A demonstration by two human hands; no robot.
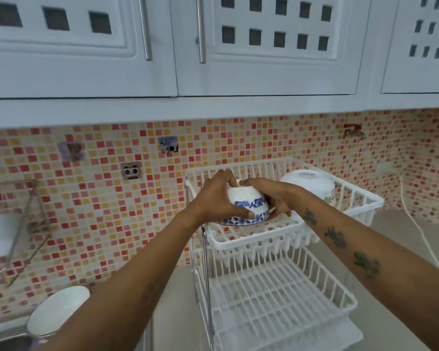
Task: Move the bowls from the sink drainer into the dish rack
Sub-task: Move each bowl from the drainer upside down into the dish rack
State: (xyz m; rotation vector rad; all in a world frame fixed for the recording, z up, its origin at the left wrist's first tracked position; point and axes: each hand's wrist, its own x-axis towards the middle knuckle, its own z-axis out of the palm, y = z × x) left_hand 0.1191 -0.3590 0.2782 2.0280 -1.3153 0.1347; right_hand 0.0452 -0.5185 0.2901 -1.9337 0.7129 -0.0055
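- Left hand (214, 198) & right hand (271, 196) both clasp a white ceramic bowl w/ blue floral bands (246, 207), upside down, over the top tier of the white wire two-tier dish rack (276, 287).
- Larger white bowl (308, 183) inverted, far right on top tier.
- Plain white bowl (57, 310) near left, by sink edge.

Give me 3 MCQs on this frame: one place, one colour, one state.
1. Where is the patterned bowl?
A. over the dish rack's upper tier
B. on the lower tier
C. in the sink

2. Its pattern colour?
A. red
B. blue
C. green

3. How is it held?
A. left hand only
B. right hand only
C. both hands, upside down

Answers: A, it sits above the top tier's front; B, blue flower bands on white; C, both hands grip it with the foot upward.
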